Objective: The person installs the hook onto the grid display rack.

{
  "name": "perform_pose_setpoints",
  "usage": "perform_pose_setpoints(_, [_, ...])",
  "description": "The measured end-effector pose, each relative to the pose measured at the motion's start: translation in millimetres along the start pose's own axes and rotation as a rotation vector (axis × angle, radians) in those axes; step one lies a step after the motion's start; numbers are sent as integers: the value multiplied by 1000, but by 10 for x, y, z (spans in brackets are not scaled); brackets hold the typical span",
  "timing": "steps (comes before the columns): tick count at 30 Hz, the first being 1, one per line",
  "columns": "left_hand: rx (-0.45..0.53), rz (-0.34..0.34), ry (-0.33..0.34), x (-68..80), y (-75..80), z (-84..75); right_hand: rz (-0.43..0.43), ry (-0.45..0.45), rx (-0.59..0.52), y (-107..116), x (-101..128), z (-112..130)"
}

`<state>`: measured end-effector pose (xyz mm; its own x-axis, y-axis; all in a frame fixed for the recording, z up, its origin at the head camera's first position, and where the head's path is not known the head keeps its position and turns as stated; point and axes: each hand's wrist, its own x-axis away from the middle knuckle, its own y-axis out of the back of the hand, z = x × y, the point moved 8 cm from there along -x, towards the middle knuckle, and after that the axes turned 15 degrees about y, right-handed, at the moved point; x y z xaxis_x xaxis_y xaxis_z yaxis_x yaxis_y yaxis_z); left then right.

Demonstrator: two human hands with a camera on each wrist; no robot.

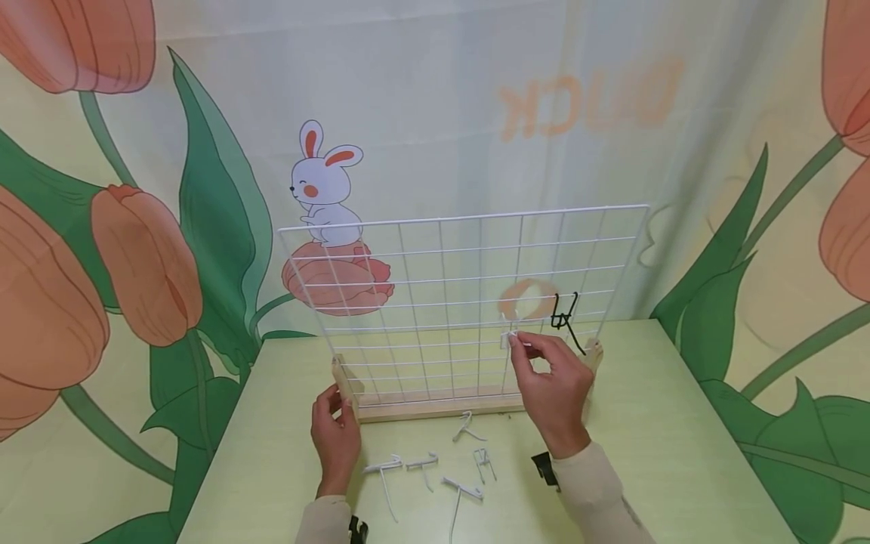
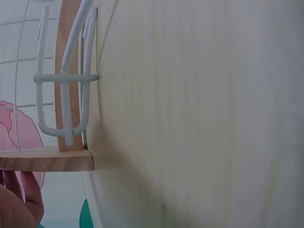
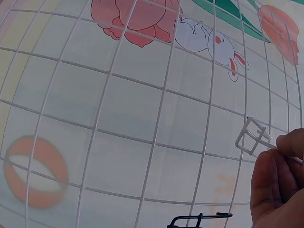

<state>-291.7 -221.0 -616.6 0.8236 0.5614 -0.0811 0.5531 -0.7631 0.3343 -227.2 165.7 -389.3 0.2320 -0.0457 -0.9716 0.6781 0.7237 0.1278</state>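
Note:
A white wire grid panel (image 1: 439, 283) stands upright in a wooden stand (image 1: 435, 408). My right hand (image 1: 553, 381) pinches a small white wire hook (image 3: 251, 137) between thumb and fingers, right at the grid's wires on the right half. To the right of it, a black hook (image 1: 563, 316) hangs on the grid. At the left end, my left hand (image 1: 336, 442) holds the stand's wooden side piece; in the left wrist view its fingertips (image 2: 31, 187) press against the wood.
Several white hooks lie on the table in front of the stand, among them one with a long prong (image 1: 387, 483) and a U-shaped one (image 1: 482, 461). A curtain (image 1: 435, 113) printed with tulips and a rabbit hangs behind the table (image 1: 251, 453).

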Motion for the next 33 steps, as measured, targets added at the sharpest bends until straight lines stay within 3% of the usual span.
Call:
perform_pose_setpoints(16, [-20,-3,14,2,5,-12,-10,51,13,-166,-153,-29])
perform_pose_setpoints(26, [-20,-4,12,6,-5,-21,20,134,63,-201,-242,77])
perform_pose_setpoints(33, [-25,-6,8,4,5,-18,54,124,80,-246,-238,46])
